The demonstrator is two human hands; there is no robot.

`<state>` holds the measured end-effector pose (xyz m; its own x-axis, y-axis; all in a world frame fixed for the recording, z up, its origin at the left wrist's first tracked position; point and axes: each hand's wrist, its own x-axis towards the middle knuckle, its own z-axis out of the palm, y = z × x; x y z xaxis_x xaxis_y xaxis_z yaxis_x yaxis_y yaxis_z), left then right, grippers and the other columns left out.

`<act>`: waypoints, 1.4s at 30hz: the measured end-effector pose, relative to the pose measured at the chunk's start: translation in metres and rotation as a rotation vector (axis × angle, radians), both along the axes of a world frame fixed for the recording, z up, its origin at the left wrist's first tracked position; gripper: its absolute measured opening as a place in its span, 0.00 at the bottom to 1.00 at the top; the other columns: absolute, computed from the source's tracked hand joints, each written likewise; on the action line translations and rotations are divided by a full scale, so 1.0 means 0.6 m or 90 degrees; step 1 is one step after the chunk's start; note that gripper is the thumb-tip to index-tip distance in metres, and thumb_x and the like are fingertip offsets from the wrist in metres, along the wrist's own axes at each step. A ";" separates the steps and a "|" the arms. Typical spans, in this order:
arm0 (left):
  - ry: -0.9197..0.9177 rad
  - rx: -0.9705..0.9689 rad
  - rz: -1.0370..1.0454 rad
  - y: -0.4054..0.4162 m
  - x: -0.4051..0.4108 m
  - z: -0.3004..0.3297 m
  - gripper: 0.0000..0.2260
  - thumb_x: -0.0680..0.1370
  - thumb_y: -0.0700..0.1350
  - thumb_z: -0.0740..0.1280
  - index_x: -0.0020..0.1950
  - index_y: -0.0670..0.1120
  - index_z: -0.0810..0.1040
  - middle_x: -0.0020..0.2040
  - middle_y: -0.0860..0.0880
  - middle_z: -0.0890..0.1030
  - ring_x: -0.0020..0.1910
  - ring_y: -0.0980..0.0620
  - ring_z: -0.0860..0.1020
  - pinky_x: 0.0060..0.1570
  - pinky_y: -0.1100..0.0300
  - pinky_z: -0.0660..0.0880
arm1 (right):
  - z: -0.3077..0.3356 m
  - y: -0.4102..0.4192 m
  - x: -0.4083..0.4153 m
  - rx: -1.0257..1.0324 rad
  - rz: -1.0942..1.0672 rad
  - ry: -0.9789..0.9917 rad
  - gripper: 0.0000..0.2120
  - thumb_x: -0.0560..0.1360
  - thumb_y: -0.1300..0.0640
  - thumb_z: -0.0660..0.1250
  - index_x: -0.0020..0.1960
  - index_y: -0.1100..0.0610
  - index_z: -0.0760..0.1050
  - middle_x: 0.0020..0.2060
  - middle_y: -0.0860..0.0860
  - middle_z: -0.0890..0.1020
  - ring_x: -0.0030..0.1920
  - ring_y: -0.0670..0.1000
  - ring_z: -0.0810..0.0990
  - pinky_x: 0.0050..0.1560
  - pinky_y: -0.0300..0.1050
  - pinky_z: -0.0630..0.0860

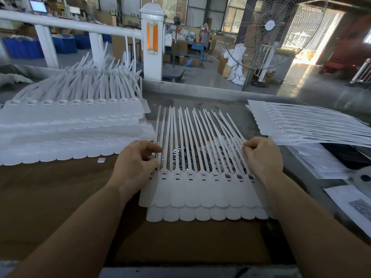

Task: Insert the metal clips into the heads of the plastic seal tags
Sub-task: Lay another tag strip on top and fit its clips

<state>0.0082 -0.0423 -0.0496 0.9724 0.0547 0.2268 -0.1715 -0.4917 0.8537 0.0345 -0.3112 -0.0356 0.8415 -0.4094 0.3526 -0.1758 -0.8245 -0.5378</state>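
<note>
Brown table (60, 197) holds a row of white tags (202, 189) over shiny clips (180, 155). Left hand (136, 163) pinches a strap; right hand (261, 157) pinches another strap.

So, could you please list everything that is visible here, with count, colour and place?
seal tag strip: two layered, white, centre of table, tails pointing away
metal clips: many, silvery, loose pile under the tails
tag stack: one large, white, left
flat tag stack: one, white, right
small white piece: one, beside the left stack
papers: several, white, right edge
fan: one, grey, behind the table
left hand: at the strip's left edge
right hand: pinches something small at the right tails
</note>
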 end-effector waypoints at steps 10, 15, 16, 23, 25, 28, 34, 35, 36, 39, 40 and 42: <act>-0.005 0.005 -0.001 0.001 0.003 -0.003 0.15 0.73 0.34 0.67 0.45 0.56 0.77 0.43 0.48 0.78 0.40 0.53 0.77 0.31 0.72 0.69 | 0.019 0.046 -0.049 0.012 0.124 -0.106 0.03 0.76 0.60 0.66 0.47 0.58 0.79 0.39 0.54 0.83 0.40 0.54 0.81 0.47 0.54 0.78; -0.009 -0.001 -0.007 0.001 0.001 -0.003 0.16 0.73 0.34 0.67 0.42 0.58 0.75 0.43 0.49 0.78 0.41 0.53 0.76 0.33 0.72 0.68 | 0.005 0.063 -0.078 0.172 0.223 -0.070 0.06 0.73 0.64 0.69 0.48 0.57 0.82 0.40 0.49 0.83 0.42 0.45 0.82 0.48 0.39 0.79; -0.008 0.000 -0.008 0.000 0.001 -0.003 0.16 0.73 0.34 0.67 0.42 0.58 0.75 0.44 0.49 0.77 0.41 0.54 0.76 0.34 0.71 0.68 | 0.002 0.062 -0.081 0.202 0.229 -0.066 0.06 0.72 0.63 0.69 0.48 0.56 0.82 0.40 0.47 0.84 0.42 0.43 0.82 0.47 0.35 0.78; -0.010 0.007 -0.006 0.000 0.002 -0.004 0.15 0.73 0.34 0.67 0.44 0.56 0.76 0.45 0.48 0.78 0.42 0.53 0.77 0.35 0.70 0.68 | -0.006 0.058 -0.087 0.295 0.249 -0.087 0.13 0.75 0.66 0.66 0.56 0.53 0.78 0.42 0.47 0.81 0.40 0.40 0.80 0.40 0.29 0.76; -0.011 0.010 -0.005 0.000 0.002 -0.004 0.15 0.73 0.34 0.67 0.44 0.56 0.76 0.45 0.48 0.78 0.42 0.53 0.77 0.35 0.70 0.69 | -0.007 0.059 -0.088 0.289 0.258 -0.081 0.13 0.77 0.65 0.63 0.57 0.52 0.78 0.44 0.47 0.81 0.41 0.41 0.80 0.40 0.31 0.77; -0.009 0.014 -0.003 0.000 0.003 -0.005 0.14 0.74 0.34 0.67 0.45 0.56 0.77 0.45 0.50 0.77 0.43 0.54 0.76 0.36 0.71 0.68 | -0.008 0.059 -0.091 0.264 0.253 -0.075 0.11 0.77 0.64 0.62 0.50 0.51 0.80 0.41 0.48 0.81 0.41 0.45 0.79 0.44 0.40 0.80; -0.014 0.026 0.004 -0.001 0.002 -0.004 0.14 0.74 0.35 0.67 0.44 0.56 0.76 0.44 0.52 0.77 0.43 0.56 0.75 0.38 0.70 0.68 | -0.009 0.061 -0.091 0.268 0.260 -0.089 0.06 0.74 0.63 0.67 0.47 0.54 0.80 0.41 0.48 0.82 0.42 0.45 0.81 0.48 0.40 0.79; -0.013 0.025 0.005 -0.001 0.002 -0.004 0.14 0.74 0.35 0.67 0.44 0.56 0.76 0.44 0.51 0.77 0.43 0.56 0.75 0.38 0.69 0.68 | -0.009 0.061 -0.091 0.267 0.260 -0.091 0.06 0.74 0.63 0.68 0.46 0.54 0.79 0.41 0.47 0.82 0.43 0.44 0.81 0.48 0.38 0.79; -0.013 0.023 0.004 -0.001 0.002 -0.003 0.14 0.74 0.35 0.67 0.45 0.56 0.77 0.44 0.51 0.77 0.42 0.56 0.75 0.38 0.69 0.68 | -0.009 0.061 -0.091 0.262 0.259 -0.094 0.06 0.74 0.63 0.69 0.45 0.53 0.79 0.40 0.46 0.82 0.42 0.43 0.80 0.47 0.36 0.78; -0.008 0.017 0.001 0.000 0.001 -0.003 0.13 0.73 0.35 0.66 0.46 0.54 0.78 0.44 0.49 0.78 0.41 0.56 0.75 0.35 0.70 0.67 | -0.008 0.058 -0.091 0.229 0.254 -0.098 0.06 0.72 0.63 0.69 0.42 0.52 0.80 0.38 0.44 0.81 0.41 0.40 0.78 0.42 0.28 0.73; -0.006 0.014 0.001 0.000 0.001 -0.003 0.13 0.73 0.35 0.66 0.47 0.54 0.78 0.44 0.49 0.78 0.40 0.56 0.75 0.34 0.71 0.67 | -0.007 0.056 -0.091 0.227 0.256 -0.090 0.07 0.72 0.63 0.70 0.42 0.52 0.80 0.37 0.44 0.81 0.40 0.39 0.78 0.41 0.27 0.72; -0.003 0.012 0.001 0.000 0.002 -0.003 0.13 0.74 0.35 0.66 0.47 0.53 0.78 0.44 0.48 0.78 0.40 0.56 0.75 0.31 0.73 0.68 | -0.004 0.054 -0.094 0.245 0.263 -0.059 0.07 0.72 0.64 0.70 0.41 0.52 0.80 0.36 0.45 0.82 0.38 0.38 0.79 0.38 0.26 0.72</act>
<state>0.0093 -0.0425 -0.0512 0.9711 0.0523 0.2329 -0.1750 -0.5079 0.8435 -0.0216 -0.2791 -0.0382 0.9318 -0.1659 0.3229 0.1817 -0.5570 -0.8104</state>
